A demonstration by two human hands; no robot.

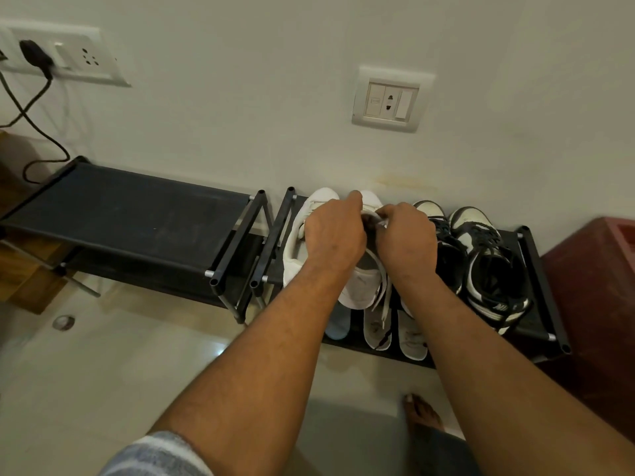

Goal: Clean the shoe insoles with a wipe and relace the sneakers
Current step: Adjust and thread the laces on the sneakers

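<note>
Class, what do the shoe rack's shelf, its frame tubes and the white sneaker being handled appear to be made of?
Shoe rack shelf: probably black fabric, matte, stretched flat and dusty-looking. Frame tubes: dark rods with silvery ends, likely metal, plastic joints possible. White sneaker: smooth leather-like upper; real or synthetic unclear.

- Off-white painted wall with a socket plate at the middle and a switchboard at upper left, a black plug in it.
- Glossy pale tiled floor.
- Low black rack against the wall.
- Dark red box at right.
</note>
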